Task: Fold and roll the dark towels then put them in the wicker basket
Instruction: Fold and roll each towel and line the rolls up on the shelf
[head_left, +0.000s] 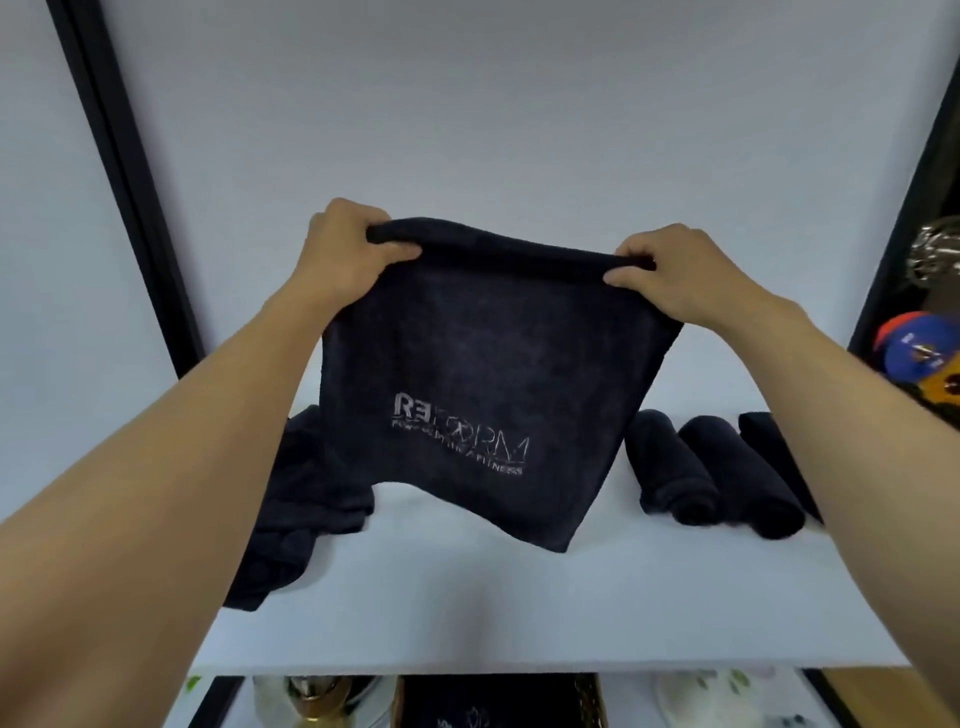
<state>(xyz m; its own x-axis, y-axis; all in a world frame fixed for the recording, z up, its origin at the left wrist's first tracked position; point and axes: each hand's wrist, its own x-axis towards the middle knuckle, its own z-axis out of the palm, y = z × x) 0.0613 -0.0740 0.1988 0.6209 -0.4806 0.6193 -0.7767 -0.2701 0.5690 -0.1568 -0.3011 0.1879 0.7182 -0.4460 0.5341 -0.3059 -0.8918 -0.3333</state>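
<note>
Head view: left hand (348, 249) and right hand (670, 275), fingers curled, each grip a top corner of the dark towel (483, 364), which hangs over the white shelf (467, 597). Three rolled towels (711, 467) lie to the right and a loose heap (311, 499) to the left. Pale wall (467, 130) behind.

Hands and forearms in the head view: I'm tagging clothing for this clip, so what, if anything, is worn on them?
The left hand and right hand are bare, with no gloves or visible rings. The left forearm and right forearm are bare to the frame edge: no sleeves, watch, bracelet or markings.
</note>
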